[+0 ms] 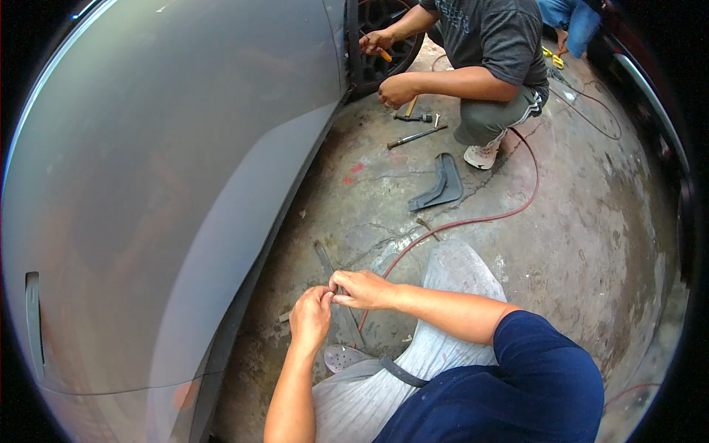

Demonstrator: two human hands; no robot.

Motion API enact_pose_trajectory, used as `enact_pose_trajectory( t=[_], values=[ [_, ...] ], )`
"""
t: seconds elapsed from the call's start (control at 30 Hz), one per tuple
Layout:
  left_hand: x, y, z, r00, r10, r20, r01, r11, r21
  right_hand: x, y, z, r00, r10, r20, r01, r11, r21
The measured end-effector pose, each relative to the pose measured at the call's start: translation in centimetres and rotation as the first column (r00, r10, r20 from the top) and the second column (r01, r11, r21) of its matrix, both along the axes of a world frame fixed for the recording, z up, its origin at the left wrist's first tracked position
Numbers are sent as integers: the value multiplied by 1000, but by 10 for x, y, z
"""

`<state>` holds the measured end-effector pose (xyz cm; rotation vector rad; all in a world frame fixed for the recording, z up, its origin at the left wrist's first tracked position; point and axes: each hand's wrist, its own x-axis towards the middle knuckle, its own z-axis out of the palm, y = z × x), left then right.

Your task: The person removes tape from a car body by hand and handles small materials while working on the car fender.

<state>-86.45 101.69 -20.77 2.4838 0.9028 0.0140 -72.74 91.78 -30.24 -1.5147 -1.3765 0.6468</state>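
Observation:
My left hand and my right hand meet in front of my knees, fingertips pinched together. Whatever lies between the fingers is too small to make out. Below them a long flat grey strip rests on the concrete, partly hidden by my hands. A red hose curves over the ground just beyond my right hand. To the left stands the grey car's side panel.
A crouching co-worker holds an orange-handled tool by the wheel. On the ground lie a black mudguard-shaped piece, a metal bar and a hammer. Another person is at the top right, beside a dark car.

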Motion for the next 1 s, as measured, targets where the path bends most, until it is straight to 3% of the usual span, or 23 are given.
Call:
enact_pose_trajectory(
  t=[0.1, 0.3, 0.4, 0.5, 0.6, 0.7, 0.8, 1.0],
  values=[
    [1, 3, 0, 999, -20, -33, 21, 999, 30, -1, 2, -2, 1000, -11, 25, 10, 999, 35],
    [4, 4, 2, 998, 51, -33, -55, 990, -127, 3, 4, -4, 998, -47, -38, 50, 996, 76],
    [-1, 5, -4, 998, -43, 56, 48, 994, -96, 5, 5, -6, 998, -46, -31, 48, 996, 72],
    [5, -4, 9, 999, -37, -7, 36, 997, -70, 4, 6, -9, 997, -61, -54, 66, 993, 98],
    [7, -6, 12, 1000, -6, 22, 8, 995, -97, 6, 7, -1, 978, -40, -206, 39, 999, -8],
    [10, -11, 16, 994, 50, 97, -42, 995, -87, 7, 9, -7, 978, -47, -202, 56, 998, 37],
    [4, -5, -2, 979, 34, 199, -22, 998, -63, 9, 8, -6, 934, -16, -358, -6, 998, -60],
    [3, -2, -6, 984, -43, 175, 49, 998, -32, 8, 9, -9, 917, 31, -397, -51, 998, -40]
  ],
)
